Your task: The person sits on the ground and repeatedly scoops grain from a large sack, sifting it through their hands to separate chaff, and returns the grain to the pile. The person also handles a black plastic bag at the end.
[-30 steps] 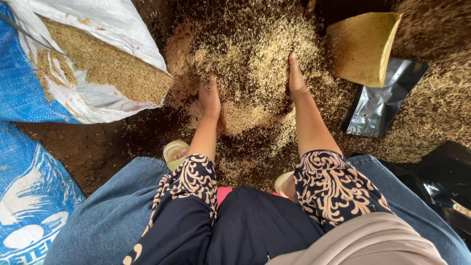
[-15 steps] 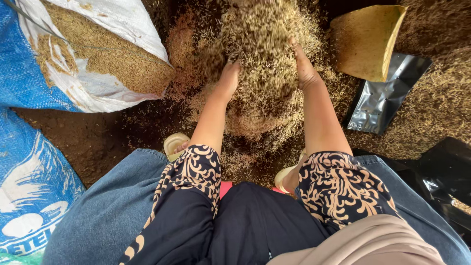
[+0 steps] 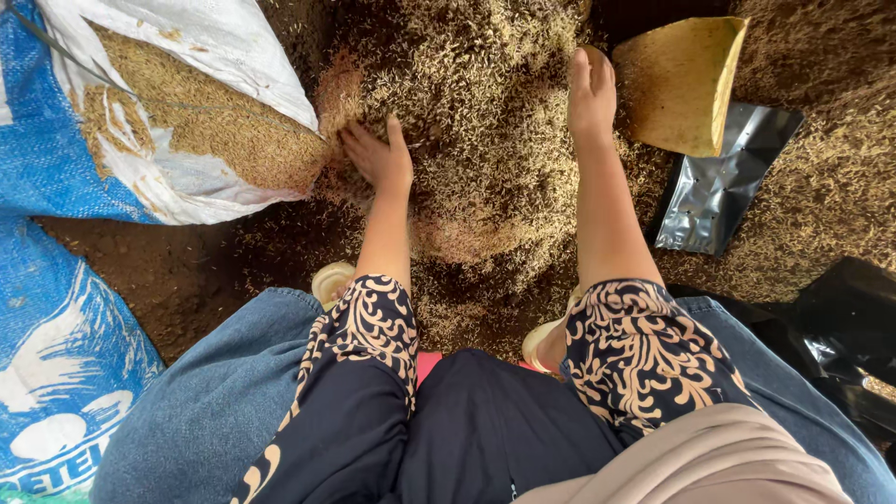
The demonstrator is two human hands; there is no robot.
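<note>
Both hands sit in the husk pile on the floor, centre to far. Left hand is open, palm down, fingers pointing far-left toward the white-blue sack. Right hand is open, flat on husks, fingers pointing far, just beside the tan scoop, whose long axis runs near-far. Black foil bag lies near-right.

A white and blue woven sack lies open to the left of the husk pile, its mouth touching the pile and husk showing inside. A second blue sack with white print lies well to the lower left of the pile. A small flat black glossy pouch lies just right of the pile. Crumpled black plastic lies at the lower right of the pile.
</note>
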